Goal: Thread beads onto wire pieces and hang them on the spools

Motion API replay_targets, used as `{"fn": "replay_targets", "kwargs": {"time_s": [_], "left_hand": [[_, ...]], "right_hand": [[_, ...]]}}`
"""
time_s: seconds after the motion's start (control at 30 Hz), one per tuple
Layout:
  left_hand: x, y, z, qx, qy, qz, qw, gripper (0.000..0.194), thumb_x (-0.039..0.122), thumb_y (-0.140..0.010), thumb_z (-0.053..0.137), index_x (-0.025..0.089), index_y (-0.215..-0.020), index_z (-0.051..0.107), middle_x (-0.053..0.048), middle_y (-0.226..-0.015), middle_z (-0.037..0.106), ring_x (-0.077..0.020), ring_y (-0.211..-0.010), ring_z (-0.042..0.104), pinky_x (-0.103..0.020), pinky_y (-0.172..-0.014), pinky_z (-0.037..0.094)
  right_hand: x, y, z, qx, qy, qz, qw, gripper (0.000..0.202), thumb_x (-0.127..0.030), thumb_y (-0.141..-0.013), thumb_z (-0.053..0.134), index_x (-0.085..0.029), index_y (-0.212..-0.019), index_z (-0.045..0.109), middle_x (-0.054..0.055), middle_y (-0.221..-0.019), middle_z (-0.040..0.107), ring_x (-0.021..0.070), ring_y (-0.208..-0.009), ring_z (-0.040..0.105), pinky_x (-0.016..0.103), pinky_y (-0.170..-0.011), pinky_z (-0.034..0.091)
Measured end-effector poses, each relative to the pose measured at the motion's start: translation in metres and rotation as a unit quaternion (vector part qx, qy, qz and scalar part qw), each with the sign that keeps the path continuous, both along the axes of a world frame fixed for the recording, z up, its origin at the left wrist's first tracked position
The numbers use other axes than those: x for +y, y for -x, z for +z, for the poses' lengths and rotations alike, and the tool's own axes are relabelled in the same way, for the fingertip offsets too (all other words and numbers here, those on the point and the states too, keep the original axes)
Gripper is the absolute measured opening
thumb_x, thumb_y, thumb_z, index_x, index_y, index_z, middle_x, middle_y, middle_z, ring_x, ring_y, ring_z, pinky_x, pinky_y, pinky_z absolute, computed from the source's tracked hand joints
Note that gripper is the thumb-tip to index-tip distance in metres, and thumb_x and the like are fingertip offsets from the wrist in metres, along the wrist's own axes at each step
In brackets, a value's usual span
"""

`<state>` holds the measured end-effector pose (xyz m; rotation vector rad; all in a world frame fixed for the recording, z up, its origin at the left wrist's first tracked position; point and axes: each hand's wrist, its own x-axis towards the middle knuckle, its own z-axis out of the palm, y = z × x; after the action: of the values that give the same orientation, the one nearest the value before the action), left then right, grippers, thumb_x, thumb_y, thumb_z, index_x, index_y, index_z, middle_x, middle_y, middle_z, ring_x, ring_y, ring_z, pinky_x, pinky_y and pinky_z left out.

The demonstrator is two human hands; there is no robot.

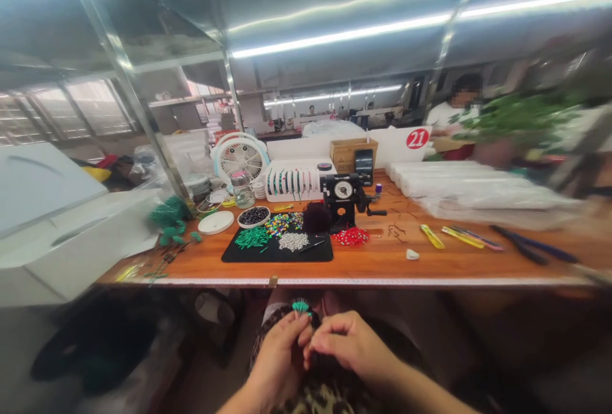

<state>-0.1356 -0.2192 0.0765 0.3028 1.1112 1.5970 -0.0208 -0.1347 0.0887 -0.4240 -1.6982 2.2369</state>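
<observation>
My left hand (pixel 282 350) is closed on a small green bristly piece (pixel 300 305), whose tips stick up above the fingers. Beside it, on the right, my right hand (pixel 347 340) is pinched; whatever lies between its fingertips is too small to make out. Both hands are over my lap, below the front edge of the wooden table (pixel 392 267). On the table a black mat (pixel 282 256) bears green pieces (pixel 252 237), white beads (pixel 293 242) and multicoloured beads (pixel 277 225). Red pieces (pixel 351 236) lie right of the mat.
Behind the mat stand a black hand-cranked machine (pixel 343 200), a white spool rack (pixel 294 181) and a fan (pixel 241 159). Yellow cutters (pixel 431 236) and dark pliers (pixel 521 245) lie to the right. A white box (pixel 115 222) stands left. A person (pixel 454 114) sits beyond.
</observation>
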Motion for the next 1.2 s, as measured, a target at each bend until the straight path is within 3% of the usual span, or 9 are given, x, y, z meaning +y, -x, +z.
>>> {"fn": "replay_targets", "kwargs": {"time_s": [0.23, 0.4, 0.53, 0.77, 0.83, 1.0, 1.2], "left_hand": [[0.002, 0.001, 0.001, 0.005, 0.016, -0.001, 1.0, 0.043, 0.038, -0.056, 0.079, 0.017, -0.057, 0.042, 0.007, -0.045, 0.038, -0.0047, -0.037, 0.034, -0.018, -0.037, 0.023], [0.002, 0.001, 0.0, 0.01, 0.014, 0.001, 1.0, 0.046, 0.041, -0.056, 0.079, 0.017, -0.053, 0.039, 0.007, -0.045, 0.036, -0.0049, -0.038, 0.033, -0.019, -0.039, 0.023], [0.001, 0.001, -0.001, 0.01, 0.004, -0.02, 1.0, 0.046, 0.041, -0.06, 0.076, 0.017, -0.05, 0.039, 0.006, -0.042, 0.035, -0.0047, -0.037, 0.031, -0.019, -0.039, 0.022], [0.001, 0.003, -0.004, 0.021, 0.024, -0.011, 0.999, 0.044, 0.042, -0.058, 0.076, 0.017, -0.053, 0.04, 0.006, -0.042, 0.039, -0.0052, -0.036, 0.034, -0.018, -0.039, 0.022], [0.001, 0.003, -0.004, 0.024, 0.022, -0.007, 0.999, 0.044, 0.043, -0.059, 0.076, 0.017, -0.054, 0.041, 0.006, -0.042, 0.038, -0.0051, -0.037, 0.034, -0.018, -0.038, 0.022], [0.0, 0.0, -0.007, 0.06, 0.009, 0.005, 0.998, 0.045, 0.043, -0.058, 0.077, 0.018, -0.058, 0.04, 0.008, -0.043, 0.039, -0.0046, -0.036, 0.033, -0.018, -0.037, 0.023], [0.002, 0.0, -0.012, 0.123, 0.026, 0.018, 0.992, 0.042, 0.045, -0.059, 0.077, 0.018, -0.066, 0.046, 0.007, -0.043, 0.044, -0.0061, -0.037, 0.038, -0.018, -0.039, 0.027]], "right_hand": [[0.005, 0.005, -0.007, 0.005, 0.039, -0.017, 0.999, 0.026, -0.039, -0.071, 0.063, -0.014, -0.069, 0.072, 0.004, -0.06, 0.067, 0.0173, -0.058, 0.061, 0.027, -0.06, 0.047], [0.003, 0.006, -0.02, 0.042, 0.018, -0.012, 0.999, 0.017, -0.028, -0.069, 0.064, -0.013, -0.063, 0.071, 0.006, -0.066, 0.07, 0.0179, -0.064, 0.064, 0.027, -0.064, 0.047], [0.004, 0.006, -0.02, 0.026, 0.001, -0.01, 1.0, 0.015, -0.022, -0.069, 0.061, -0.013, -0.064, 0.072, 0.005, -0.066, 0.071, 0.0156, -0.06, 0.062, 0.024, -0.06, 0.046], [0.005, 0.008, -0.028, 0.043, 0.028, -0.007, 0.999, 0.019, -0.029, -0.073, 0.061, -0.012, -0.071, 0.071, 0.007, -0.068, 0.07, 0.0199, -0.063, 0.065, 0.03, -0.066, 0.048], [0.006, 0.009, -0.03, 0.019, -0.002, -0.047, 0.999, 0.023, -0.033, -0.074, 0.062, -0.013, -0.071, 0.071, 0.006, -0.068, 0.07, 0.0198, -0.063, 0.064, 0.03, -0.066, 0.048], [0.008, 0.007, -0.025, -0.033, -0.171, -0.161, 0.972, 0.028, -0.038, -0.077, 0.059, -0.014, -0.068, 0.072, 0.006, -0.068, 0.069, 0.0193, -0.067, 0.061, 0.026, -0.065, 0.044], [0.007, 0.006, -0.018, -0.061, -0.203, -0.158, 0.964, 0.025, -0.032, -0.078, 0.058, -0.016, -0.066, 0.073, 0.005, -0.068, 0.068, 0.0188, -0.069, 0.06, 0.025, -0.065, 0.043]]}}
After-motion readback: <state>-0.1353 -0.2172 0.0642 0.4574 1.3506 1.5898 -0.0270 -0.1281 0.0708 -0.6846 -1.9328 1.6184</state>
